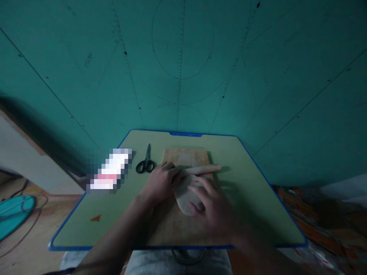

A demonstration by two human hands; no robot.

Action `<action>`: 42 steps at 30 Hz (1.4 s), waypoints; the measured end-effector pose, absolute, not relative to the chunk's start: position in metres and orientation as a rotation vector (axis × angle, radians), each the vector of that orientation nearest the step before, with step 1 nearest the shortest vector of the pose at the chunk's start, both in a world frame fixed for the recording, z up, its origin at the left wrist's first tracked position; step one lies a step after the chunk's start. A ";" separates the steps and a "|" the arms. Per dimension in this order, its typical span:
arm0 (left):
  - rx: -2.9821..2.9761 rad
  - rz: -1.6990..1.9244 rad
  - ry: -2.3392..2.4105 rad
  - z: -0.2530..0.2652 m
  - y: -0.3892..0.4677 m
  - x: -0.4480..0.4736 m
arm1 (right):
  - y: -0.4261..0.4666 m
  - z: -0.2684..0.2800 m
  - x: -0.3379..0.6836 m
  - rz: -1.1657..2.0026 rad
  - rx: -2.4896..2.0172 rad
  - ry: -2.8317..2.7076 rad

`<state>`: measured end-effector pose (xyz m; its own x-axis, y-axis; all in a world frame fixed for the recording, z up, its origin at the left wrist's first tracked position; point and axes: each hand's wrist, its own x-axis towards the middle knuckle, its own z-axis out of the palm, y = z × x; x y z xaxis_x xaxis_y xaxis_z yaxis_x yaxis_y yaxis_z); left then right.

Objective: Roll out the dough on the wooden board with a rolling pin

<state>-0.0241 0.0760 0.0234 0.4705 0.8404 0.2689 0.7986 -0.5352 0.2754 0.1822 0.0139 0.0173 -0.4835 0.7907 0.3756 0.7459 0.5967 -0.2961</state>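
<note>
My left hand [164, 182] is closed around the left end of a thin wooden rolling pin [202, 170], whose right end sticks out past the board. Just below the pin lies a flat, roundish sheet of dough [184, 198] on a wooden cutting board [169, 229]. Over the right side of the dough is my right hand [210, 202], slightly blurred, its fingers and thumb apart. Its fingertips appear to touch the dough. Part of the sheet is hidden beneath both hands.
Black-handled scissors [147, 162] lie left of the board on a pale table [252, 183] with a blue rim. A pixelated bright object [111, 170] sits at the left edge, and a small orange-brown scrap [96, 218] is nearer. A green wall [183, 84] rises behind.
</note>
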 end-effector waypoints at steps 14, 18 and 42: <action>2.598 0.591 1.408 0.022 0.077 -0.026 | -0.012 0.007 0.175 0.202 -1.196 -2.370; 2.617 0.593 1.387 0.025 0.075 -0.025 | -0.012 0.003 0.174 0.166 -1.193 -2.366; 2.550 0.591 1.578 0.027 0.077 -0.026 | 0.022 0.022 0.177 0.218 -1.451 -2.231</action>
<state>-0.0262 0.0767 0.0269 0.3930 0.8764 0.2784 0.8436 -0.4641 0.2701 0.1768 0.0215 0.0217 -0.3327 0.8955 0.2956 0.8212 0.4293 -0.3759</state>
